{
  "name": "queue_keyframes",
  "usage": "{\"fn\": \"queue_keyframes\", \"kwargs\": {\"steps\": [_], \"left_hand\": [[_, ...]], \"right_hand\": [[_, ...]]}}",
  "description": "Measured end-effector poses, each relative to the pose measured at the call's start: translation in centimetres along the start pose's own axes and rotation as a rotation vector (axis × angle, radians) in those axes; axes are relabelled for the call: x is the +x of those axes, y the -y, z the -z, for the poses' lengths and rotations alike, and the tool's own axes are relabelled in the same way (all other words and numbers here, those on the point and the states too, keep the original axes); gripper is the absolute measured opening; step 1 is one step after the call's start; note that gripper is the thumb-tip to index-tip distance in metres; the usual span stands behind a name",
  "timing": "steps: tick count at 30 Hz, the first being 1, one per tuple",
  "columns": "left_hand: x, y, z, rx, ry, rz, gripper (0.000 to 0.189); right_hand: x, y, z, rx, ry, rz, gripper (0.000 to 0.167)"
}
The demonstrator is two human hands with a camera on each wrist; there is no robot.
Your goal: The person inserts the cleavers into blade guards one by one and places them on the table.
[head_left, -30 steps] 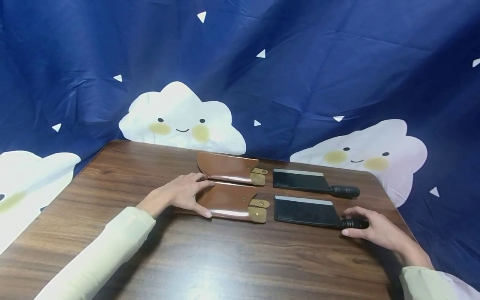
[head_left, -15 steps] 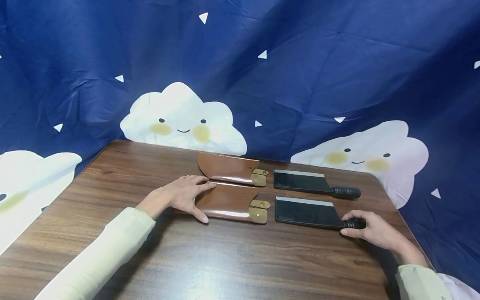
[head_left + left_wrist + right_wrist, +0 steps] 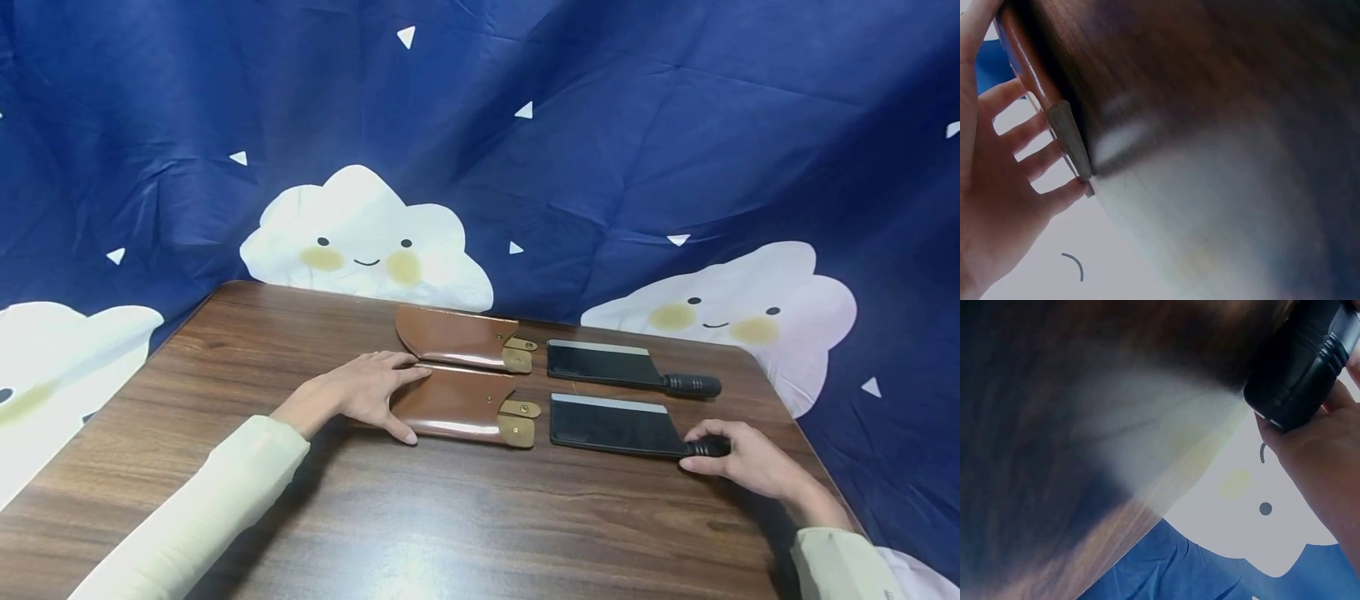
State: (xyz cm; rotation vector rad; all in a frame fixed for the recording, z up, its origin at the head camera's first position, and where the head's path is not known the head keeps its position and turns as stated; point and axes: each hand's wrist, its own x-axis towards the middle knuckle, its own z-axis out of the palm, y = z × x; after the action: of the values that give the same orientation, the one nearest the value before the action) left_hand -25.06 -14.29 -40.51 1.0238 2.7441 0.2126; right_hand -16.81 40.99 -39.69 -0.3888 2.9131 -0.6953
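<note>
Two brown leather knife sheaths lie one behind the other on the table, their tan snap straps to the right. My left hand (image 3: 369, 392) spans the left end of the near sheath (image 3: 457, 404), fingers along its far edge and thumb by its near edge. In the left wrist view, fingertips touch that sheath (image 3: 1032, 62). To the right lie two cleavers with black blade faces and pale edges. My right hand (image 3: 757, 465) grips the black handle of the near cleaver (image 3: 615, 425) between thumb and fingers. The right wrist view shows this handle (image 3: 1300, 369) against the palm.
Behind the near pair lie the far sheath (image 3: 453, 335) and the far cleaver (image 3: 603, 364), its handle pointing right. Everything rests on a brown wooden table (image 3: 525, 533). A blue cloth (image 3: 562, 167) with white clouds hangs behind the table's back edge.
My left thumb has slid down to the sheath's near edge. My right hand has shifted slightly left and closed in on the cleaver's handle. The sheaths and cleavers stay in place.
</note>
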Motion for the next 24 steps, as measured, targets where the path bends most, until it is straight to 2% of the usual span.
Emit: {"fn": "queue_keyframes", "kwargs": {"steps": [4,15,24], "left_hand": [[0.0,0.0,0.0,-0.008,-0.009,0.000,0.112],[0.3,0.4,0.0,-0.030,-0.064,-0.009,0.109],[0.2,0.9,-0.1,-0.062,-0.165,-0.051,0.101]], "right_hand": [[-0.1,0.0,0.1,-0.004,-0.018,-0.009,0.030],[-0.4,0.3,0.5,-0.014,-0.154,0.013,0.033],[-0.5,1.1,0.9,-0.004,-0.224,-0.006,0.032]]}}
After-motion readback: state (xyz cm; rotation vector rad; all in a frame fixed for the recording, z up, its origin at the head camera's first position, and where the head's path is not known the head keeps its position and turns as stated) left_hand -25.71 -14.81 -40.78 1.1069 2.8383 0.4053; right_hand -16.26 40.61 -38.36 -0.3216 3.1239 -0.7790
